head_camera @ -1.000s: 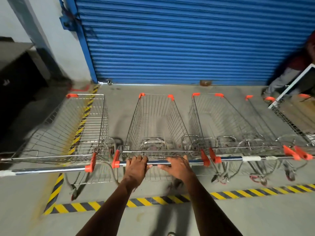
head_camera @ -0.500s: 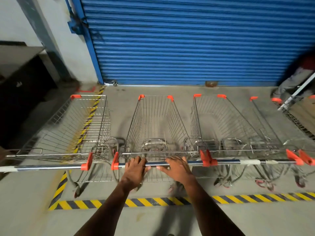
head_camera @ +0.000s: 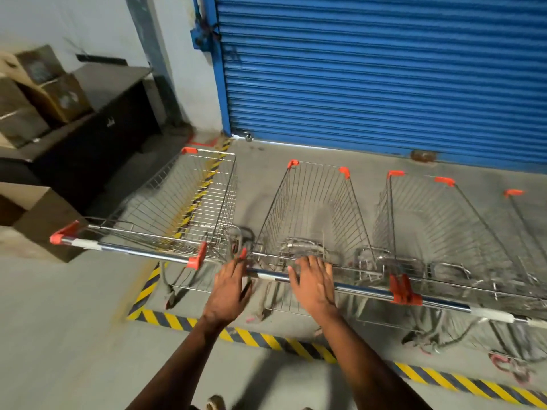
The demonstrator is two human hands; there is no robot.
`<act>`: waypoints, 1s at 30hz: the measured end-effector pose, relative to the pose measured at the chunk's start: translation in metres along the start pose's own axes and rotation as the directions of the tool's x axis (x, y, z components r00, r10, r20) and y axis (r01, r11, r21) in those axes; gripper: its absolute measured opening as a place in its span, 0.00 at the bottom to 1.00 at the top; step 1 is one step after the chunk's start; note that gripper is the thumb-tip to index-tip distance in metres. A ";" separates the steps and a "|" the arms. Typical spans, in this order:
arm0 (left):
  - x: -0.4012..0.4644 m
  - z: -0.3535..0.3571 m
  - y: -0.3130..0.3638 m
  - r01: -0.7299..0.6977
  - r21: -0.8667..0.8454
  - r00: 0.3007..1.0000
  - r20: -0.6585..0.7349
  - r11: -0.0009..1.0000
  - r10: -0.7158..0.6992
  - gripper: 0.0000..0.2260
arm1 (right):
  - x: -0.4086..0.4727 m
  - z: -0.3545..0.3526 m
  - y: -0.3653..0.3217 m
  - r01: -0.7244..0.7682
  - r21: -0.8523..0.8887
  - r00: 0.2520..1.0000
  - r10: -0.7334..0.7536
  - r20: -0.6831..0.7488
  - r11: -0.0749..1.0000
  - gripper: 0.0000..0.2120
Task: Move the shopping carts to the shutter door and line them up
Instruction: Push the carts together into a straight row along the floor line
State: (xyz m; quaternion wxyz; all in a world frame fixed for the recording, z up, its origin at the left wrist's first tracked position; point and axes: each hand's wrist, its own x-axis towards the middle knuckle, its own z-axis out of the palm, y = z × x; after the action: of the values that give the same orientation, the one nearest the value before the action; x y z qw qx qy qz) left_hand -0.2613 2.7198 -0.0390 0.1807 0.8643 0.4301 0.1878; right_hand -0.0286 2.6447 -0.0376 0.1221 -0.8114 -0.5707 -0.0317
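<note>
Several wire shopping carts with orange corners stand side by side, noses toward the blue shutter door (head_camera: 384, 69). The left cart (head_camera: 183, 208) sits slightly angled over a floor stripe. The middle cart (head_camera: 313, 208) is straight ahead of me, and a third cart (head_camera: 438, 226) stands to its right, with another at the frame's right edge. My left hand (head_camera: 231, 288) and my right hand (head_camera: 313, 285) both lie on the middle cart's chrome handle (head_camera: 269, 275). Their fingers are stretched out rather than curled around it.
Yellow-and-black floor tape (head_camera: 266, 338) runs behind the carts and up the left side. At the left, a dark cabinet (head_camera: 97, 137) carries cardboard boxes (head_camera: 44, 93), and another box (head_camera: 38, 220) sits on the floor beside the left cart's handle.
My view has swung left, bringing the cabinet and boxes into sight. Both hands' fingers have gone from wrapped around the handle to stretched out over it.
</note>
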 end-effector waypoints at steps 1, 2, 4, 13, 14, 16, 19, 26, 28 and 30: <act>0.001 -0.008 -0.007 0.008 0.004 1.000 -0.015 1.000 -0.008 0.26 | 0.004 0.002 -0.012 0.023 0.008 1.000 -0.023 -0.012 1.000 0.19; 0.002 -0.016 -0.016 0.012 0.001 1.000 -0.029 1.000 -0.012 0.24 | 0.008 0.004 -0.026 0.045 0.018 0.999 -0.044 -0.021 0.999 0.18; 0.004 -0.032 -0.039 -0.012 0.007 0.999 -0.047 1.000 0.012 0.22 | 0.017 0.010 -0.058 0.083 0.039 0.996 -0.081 -0.043 0.996 0.15; 0.005 -0.125 -0.229 0.047 0.062 0.998 0.047 0.997 -0.050 0.32 | 0.046 0.052 -0.266 0.215 0.230 0.977 -0.209 -0.053 0.949 0.23; 0.005 -0.136 -0.251 0.040 0.096 0.997 0.067 0.995 -0.047 0.33 | 0.047 0.057 -0.288 0.225 0.224 0.974 -0.223 -0.031 0.948 0.25; 0.009 -0.151 -0.297 0.014 0.180 0.993 0.111 0.984 -0.034 0.33 | 0.054 0.069 -0.327 0.235 0.158 0.969 -0.244 0.042 0.959 0.28; 0.019 -0.168 -0.352 -0.015 0.267 0.984 0.174 0.964 -0.032 0.31 | 0.063 0.092 -0.362 0.177 0.098 0.966 -0.192 0.173 0.979 0.29; 0.026 -0.158 -0.397 -0.098 0.301 0.989 0.134 0.948 0.060 0.26 | 0.067 0.093 -0.379 0.038 -0.034 0.990 -0.033 0.139 0.999 0.24; 0.025 -0.149 -0.394 -0.109 0.306 0.991 0.102 0.946 0.081 0.25 | 0.070 0.089 -0.374 0.000 0.011 0.975 -0.003 0.223 1.000 0.26; 0.025 -0.145 -0.388 -0.116 0.316 0.992 0.076 0.942 0.097 0.24 | 0.071 0.088 -0.369 -0.031 0.025 0.963 0.023 0.269 0.999 0.28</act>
State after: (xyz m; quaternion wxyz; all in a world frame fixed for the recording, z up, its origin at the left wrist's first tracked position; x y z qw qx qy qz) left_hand -0.5791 2.9808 -0.0934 0.0404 0.9094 0.4019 0.0991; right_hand -0.3560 2.8483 -0.0495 0.0559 -0.8141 -0.5712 0.0885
